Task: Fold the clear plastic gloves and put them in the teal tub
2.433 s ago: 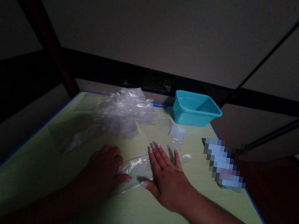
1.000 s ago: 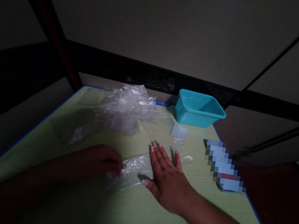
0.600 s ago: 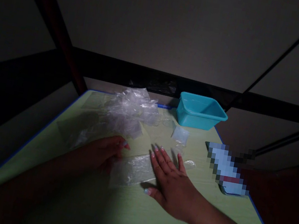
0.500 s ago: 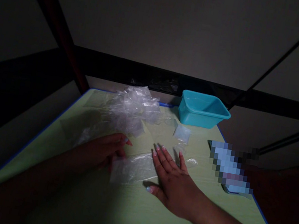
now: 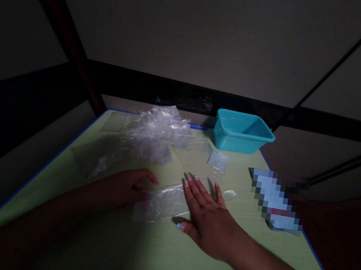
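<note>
A clear plastic bag [image 5: 166, 203] lies flat on the pale green table [image 5: 159, 257]. My right hand [image 5: 208, 216] is spread flat over the bag's right end, fingers apart. At its left end is my left hand [image 5: 132, 187], with curled fingers touching the bag's edge; the fingertips are dim, and whether they grip the film is unclear. Beyond my hands rests a heap of crumpled clear bags [image 5: 160, 131]. A small whitish packet [image 5: 218, 160] sits beyond my right hand, and a shiny piece of clear film [image 5: 230, 195] lies just right of its fingers.
An open turquoise bin [image 5: 241, 138] stands at the back right corner. A blurred-out bluish flat object [image 5: 272, 198] lies near the right edge. Thin clear film [image 5: 93, 157] is spread on the left side. A dark-striped wall rises behind the table.
My left hand has shifted slightly, its index finger now bent down nearer the bag's left end. My right hand stays in place on the bag. The view has moved a little.
</note>
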`<state>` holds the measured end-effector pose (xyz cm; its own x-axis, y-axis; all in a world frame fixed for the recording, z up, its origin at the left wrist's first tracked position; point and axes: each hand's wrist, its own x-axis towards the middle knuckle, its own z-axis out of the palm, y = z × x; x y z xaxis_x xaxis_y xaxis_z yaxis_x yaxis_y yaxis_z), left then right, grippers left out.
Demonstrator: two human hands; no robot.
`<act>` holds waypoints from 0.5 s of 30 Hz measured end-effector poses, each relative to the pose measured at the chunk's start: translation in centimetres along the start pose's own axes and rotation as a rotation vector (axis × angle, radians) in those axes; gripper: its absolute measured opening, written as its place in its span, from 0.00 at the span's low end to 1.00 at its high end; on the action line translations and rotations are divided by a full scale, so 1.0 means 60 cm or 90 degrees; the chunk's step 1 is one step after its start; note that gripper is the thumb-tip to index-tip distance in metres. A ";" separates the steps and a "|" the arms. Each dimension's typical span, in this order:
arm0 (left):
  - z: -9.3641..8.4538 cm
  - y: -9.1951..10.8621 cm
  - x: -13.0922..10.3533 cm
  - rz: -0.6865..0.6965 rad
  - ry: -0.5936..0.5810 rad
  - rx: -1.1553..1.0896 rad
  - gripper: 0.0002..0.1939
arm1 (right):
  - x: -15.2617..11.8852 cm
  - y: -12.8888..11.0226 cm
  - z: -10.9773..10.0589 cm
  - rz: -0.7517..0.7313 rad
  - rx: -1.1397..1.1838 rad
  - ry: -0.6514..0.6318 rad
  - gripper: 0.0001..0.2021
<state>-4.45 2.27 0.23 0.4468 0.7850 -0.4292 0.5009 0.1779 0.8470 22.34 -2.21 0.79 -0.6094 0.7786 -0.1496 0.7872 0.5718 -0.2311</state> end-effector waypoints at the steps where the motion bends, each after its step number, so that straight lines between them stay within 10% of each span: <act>1: 0.000 0.000 -0.001 0.009 0.009 0.008 0.22 | 0.000 0.000 -0.002 0.007 -0.001 -0.002 0.38; 15: -0.005 0.030 -0.013 0.044 -0.026 -0.150 0.14 | -0.001 -0.002 0.011 -0.075 0.056 0.008 0.39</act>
<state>-4.13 2.12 2.16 0.5060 0.7763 -0.3759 0.2838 0.2617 0.9225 22.22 -2.53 0.19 -0.6951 0.7112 -0.1047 0.6989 0.6344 -0.3303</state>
